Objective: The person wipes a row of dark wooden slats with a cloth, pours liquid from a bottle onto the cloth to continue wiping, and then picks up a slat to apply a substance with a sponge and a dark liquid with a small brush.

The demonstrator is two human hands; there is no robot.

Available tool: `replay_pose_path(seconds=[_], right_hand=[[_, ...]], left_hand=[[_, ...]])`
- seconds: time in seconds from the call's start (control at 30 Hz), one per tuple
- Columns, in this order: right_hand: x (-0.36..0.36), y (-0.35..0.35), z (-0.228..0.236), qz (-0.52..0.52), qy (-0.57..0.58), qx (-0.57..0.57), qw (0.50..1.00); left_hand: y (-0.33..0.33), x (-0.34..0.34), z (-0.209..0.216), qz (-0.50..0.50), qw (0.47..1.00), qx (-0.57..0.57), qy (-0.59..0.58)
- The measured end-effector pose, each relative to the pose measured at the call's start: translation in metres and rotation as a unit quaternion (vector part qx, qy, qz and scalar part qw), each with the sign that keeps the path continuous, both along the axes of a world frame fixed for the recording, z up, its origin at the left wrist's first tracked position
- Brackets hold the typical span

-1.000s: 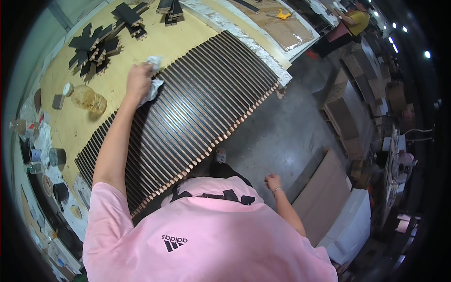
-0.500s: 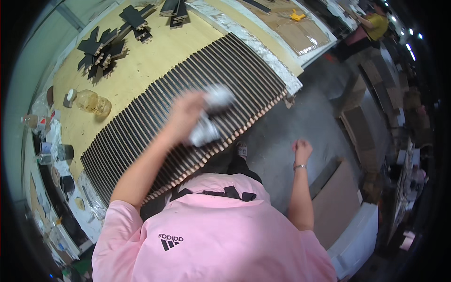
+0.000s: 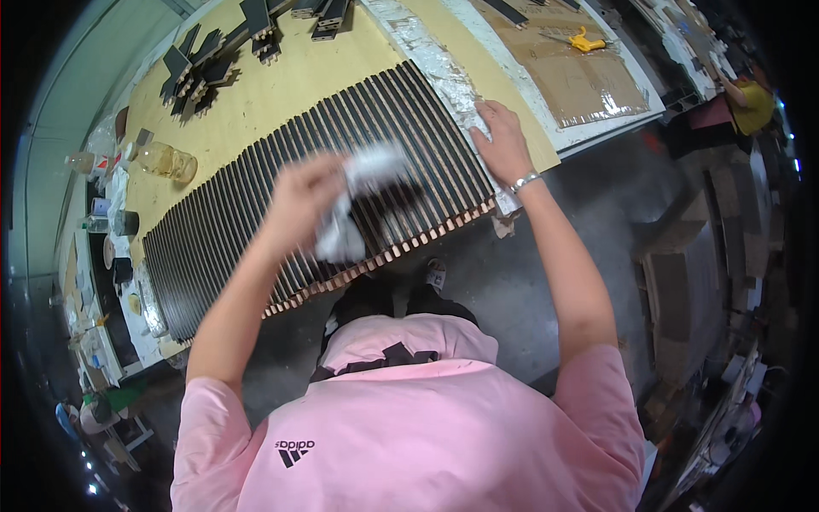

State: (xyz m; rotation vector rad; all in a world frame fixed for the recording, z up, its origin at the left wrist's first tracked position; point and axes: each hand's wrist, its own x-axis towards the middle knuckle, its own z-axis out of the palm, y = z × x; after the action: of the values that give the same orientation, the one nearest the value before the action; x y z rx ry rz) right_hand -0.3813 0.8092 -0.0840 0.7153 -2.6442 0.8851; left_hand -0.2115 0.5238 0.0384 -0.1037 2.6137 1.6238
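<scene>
White cloth (image 3: 377, 167) is clamped in the left hand's (image 3: 305, 189) grip over black strips (image 3: 223, 215); the right hand (image 3: 503, 143) lies palm-down on the desk (image 3: 247, 115), thumb apart.

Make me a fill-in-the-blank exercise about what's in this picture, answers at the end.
1. Of the person's left hand and right hand, only the ____ one holds the crumpled white wipe.
2. Nearer the yellow-handled tool is the ____ hand.
3. The long, narrow, dark strips lie on a flat tabletop coloured pale ____.
4. The person's short-sleeved fabric shirt is coloured ____.

Missing words: left; right; yellow; pink.
</scene>
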Motion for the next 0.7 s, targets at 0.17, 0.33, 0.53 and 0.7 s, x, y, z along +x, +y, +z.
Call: replay_pose_path(seconds=[0.17,0.33,0.53,0.7], right_hand=[[0.002,-0.024,-0.002,0.017,-0.033,0.025,0.999],[-0.002,-0.007,-0.008,0.003,-0.034,0.017,0.999],[0.003,-0.014,0.0,-0.004,-0.08,0.021,0.997],[-0.003,-0.014,-0.001,-0.003,-0.053,-0.024,0.998]], left_hand=[[-0.024,-0.092,-0.05,0.178,0.98,-0.074,0.043],[0.097,-0.003,-0.09,-0.125,0.937,-0.258,0.199],[0.09,0.028,-0.036,-0.199,0.979,0.014,0.033],[0.056,-0.084,-0.065,0.085,0.969,-0.106,0.204]])
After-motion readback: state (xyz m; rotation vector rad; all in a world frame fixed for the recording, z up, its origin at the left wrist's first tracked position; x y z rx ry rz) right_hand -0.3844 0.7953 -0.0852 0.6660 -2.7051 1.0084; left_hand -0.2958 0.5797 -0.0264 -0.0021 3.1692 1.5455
